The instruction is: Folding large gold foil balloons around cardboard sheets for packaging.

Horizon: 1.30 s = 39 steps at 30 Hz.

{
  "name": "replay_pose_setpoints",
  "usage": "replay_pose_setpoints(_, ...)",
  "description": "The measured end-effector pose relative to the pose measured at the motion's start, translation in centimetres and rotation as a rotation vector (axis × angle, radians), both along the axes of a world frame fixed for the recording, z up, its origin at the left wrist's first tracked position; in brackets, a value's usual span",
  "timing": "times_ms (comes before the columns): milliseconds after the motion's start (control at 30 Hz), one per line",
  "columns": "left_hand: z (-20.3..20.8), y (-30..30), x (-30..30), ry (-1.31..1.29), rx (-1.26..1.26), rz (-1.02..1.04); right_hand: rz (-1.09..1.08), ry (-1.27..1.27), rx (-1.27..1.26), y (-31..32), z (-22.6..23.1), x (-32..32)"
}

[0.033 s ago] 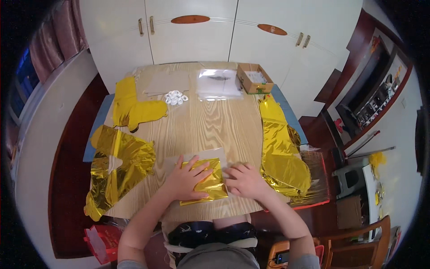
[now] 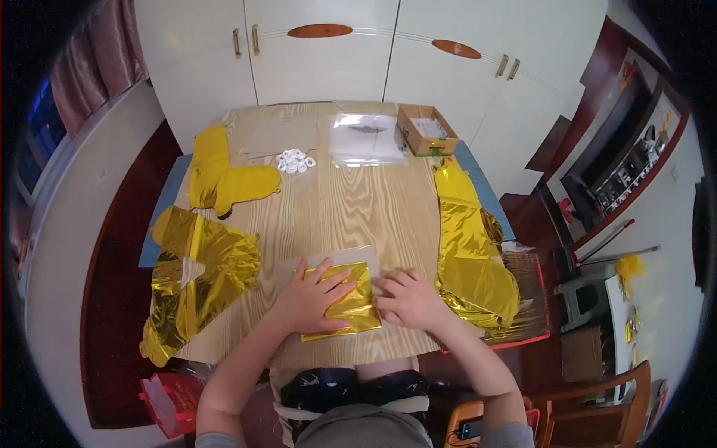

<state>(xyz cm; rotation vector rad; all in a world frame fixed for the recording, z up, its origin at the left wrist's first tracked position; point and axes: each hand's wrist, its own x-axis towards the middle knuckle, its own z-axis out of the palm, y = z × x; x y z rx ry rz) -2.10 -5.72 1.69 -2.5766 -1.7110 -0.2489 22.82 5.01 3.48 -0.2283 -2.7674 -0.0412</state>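
A gold foil balloon [image 2: 357,308], folded into a flat square, lies near the table's front edge. Beneath it a sheet of greyish cardboard [image 2: 361,254] shows along the far side. My left hand [image 2: 310,300] rests flat on the foil with its fingers spread. At the foil's right edge, my right hand [image 2: 409,300] has its fingers bent and drawn together on the edge; its fingertips are partly hidden. Unfolded flat gold foil balloons lie on both sides: one near left [image 2: 213,261], one far left [image 2: 224,175], and one or more on the right [image 2: 470,250].
Toward the back of the wood-grain table [image 2: 343,201] are grey cardboard sheets [image 2: 280,137], a pile of white rolls [image 2: 295,161], clear plastic sleeves [image 2: 366,145] and an open cardboard box [image 2: 427,131]. A red bag [image 2: 172,403] is low left, a wooden chair [image 2: 597,411] low right.
The view has shifted very slightly. Both hands and the folded foil keep the same places.
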Motion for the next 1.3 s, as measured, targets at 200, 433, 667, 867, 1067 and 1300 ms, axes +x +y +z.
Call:
replay_pose_setpoints(200, -0.4, -0.1, -0.2, -0.042, -0.007, -0.003, -0.031, 0.086, -0.001, 0.4, -0.7, -0.8)
replay_pose_setpoints(433, -1.3, 0.0, -0.5, -0.098, 0.034, -0.002, -0.01, 0.021, -0.26, -8.5, -0.2, -1.6)
replay_pose_setpoints(667, -1.1, 0.0, -0.6, -0.114, 0.04, 0.002, 0.042, 0.094, -0.381, -15.1, -2.2, -8.6)
replay_pose_setpoints(867, -1.5, -0.1, -0.8, -0.138, 0.062, 0.008, -0.047, 0.082, -0.465, -15.6, -3.6, -9.9)
replay_pose_setpoints(1067, -1.7, -0.1, -0.8, -0.136, 0.077, 0.005, -0.097, 0.019, -0.39, -16.2, -2.6, -10.8)
replay_pose_setpoints(1300, -1.3, -0.2, -0.6, -0.178, 0.111, -0.019, 0.079, 0.097, -0.48, -15.2, -1.8, -7.2)
